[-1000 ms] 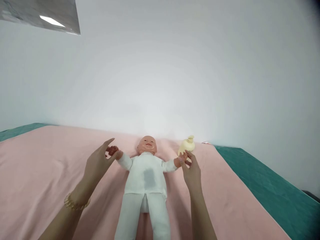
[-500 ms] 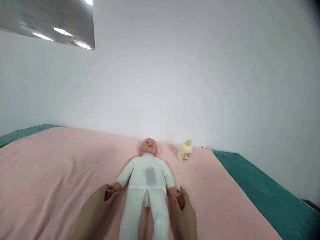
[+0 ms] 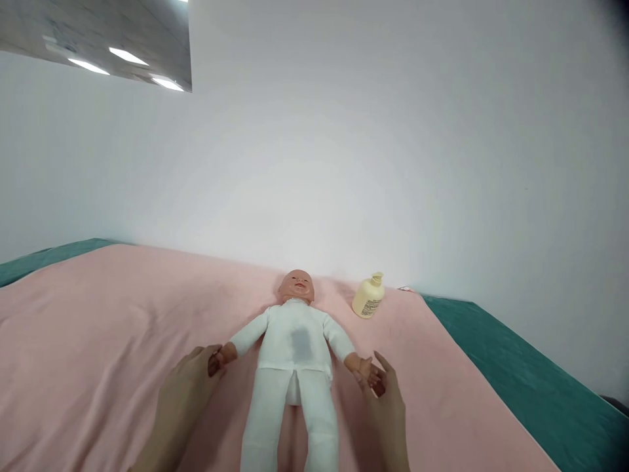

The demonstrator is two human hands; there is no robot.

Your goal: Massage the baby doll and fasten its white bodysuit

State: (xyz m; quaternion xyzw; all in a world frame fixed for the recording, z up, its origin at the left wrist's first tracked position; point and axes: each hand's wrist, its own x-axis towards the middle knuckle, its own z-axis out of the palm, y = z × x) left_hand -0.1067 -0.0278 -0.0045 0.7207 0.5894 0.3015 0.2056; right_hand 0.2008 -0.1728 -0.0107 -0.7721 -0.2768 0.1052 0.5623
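A baby doll [image 3: 295, 334] in white cloth, with a grey patch on its chest, lies face up with its head toward the wall. Both its arms are spread out from the body. My left hand [image 3: 189, 387] is closed around the doll's hand on the left side, thumb below and fingers above. On the other side my right hand [image 3: 386, 396] grips the doll's other hand between thumb and fingers. The doll's feet are cut off by the bottom of the view.
A pale yellow pump bottle [image 3: 368, 296] stands right of the doll's head. Under everything lies a pink blanket [image 3: 108, 328], wrinkled at the left, over a green surface [image 3: 515, 367]. A white wall [image 3: 344, 164] rises behind, with a mirror-like panel [image 3: 98, 33] at upper left.
My hands have moved apart and slightly up, drawing the doll's arms farther out from its sides. The whole view has shifted a little.
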